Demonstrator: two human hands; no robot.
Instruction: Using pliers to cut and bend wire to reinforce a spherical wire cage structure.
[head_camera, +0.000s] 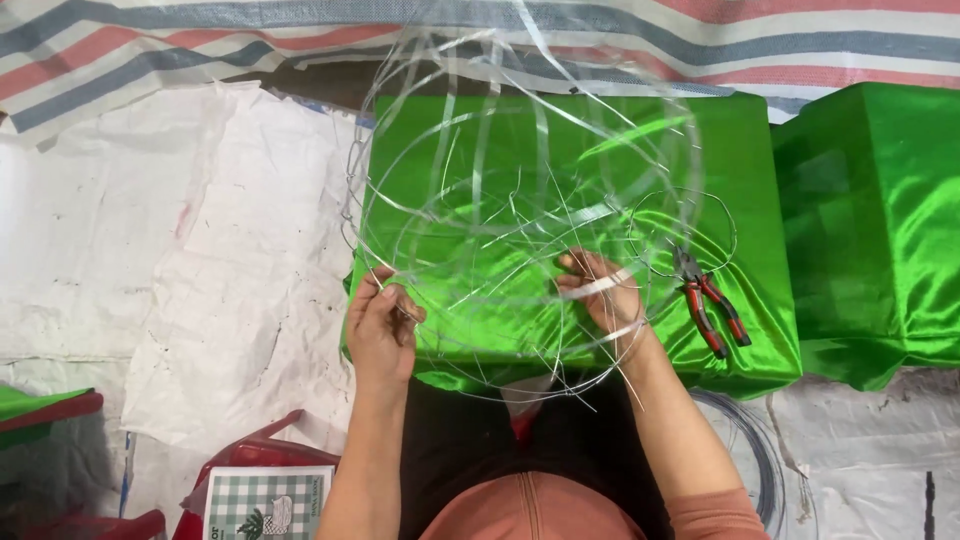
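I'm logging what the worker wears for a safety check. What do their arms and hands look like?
Both hands, left hand and right hand, are bare: no gloves, and no rings or watch visible. The forearms are uncovered; salmon-orange sleeves show near the shoulders.

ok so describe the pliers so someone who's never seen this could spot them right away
Start at the green satin-covered block in the middle. On its right end, just past the right hand, lie the pliers, beside a small wire ring. They are the only tool there, with red-and-black handles.

Bright even daylight, glare on green satin (560, 180)
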